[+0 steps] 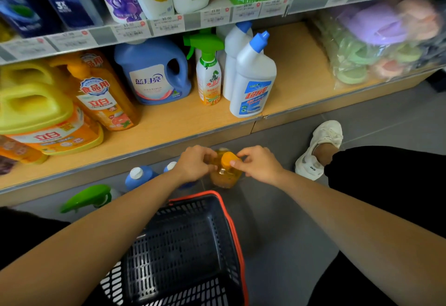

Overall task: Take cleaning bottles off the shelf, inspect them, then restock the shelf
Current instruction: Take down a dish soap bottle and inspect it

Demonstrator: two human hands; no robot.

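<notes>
Both hands curl onto the orange bottle [225, 176] standing on the floor: left hand [195, 163] gripping its neck, right hand [260, 164] pinching the cap. Inspection looks under way. Blue bottles [138, 176] and a green sprayer [88, 197] wait alongside; restocking the shelf [296, 64] remains.

Person, seen from above: bare left forearm [101, 221] and right forearm [350, 211]; black trousers [391, 175], right; white lace-up sneaker [318, 148], small dark heel lettering, far right.
</notes>
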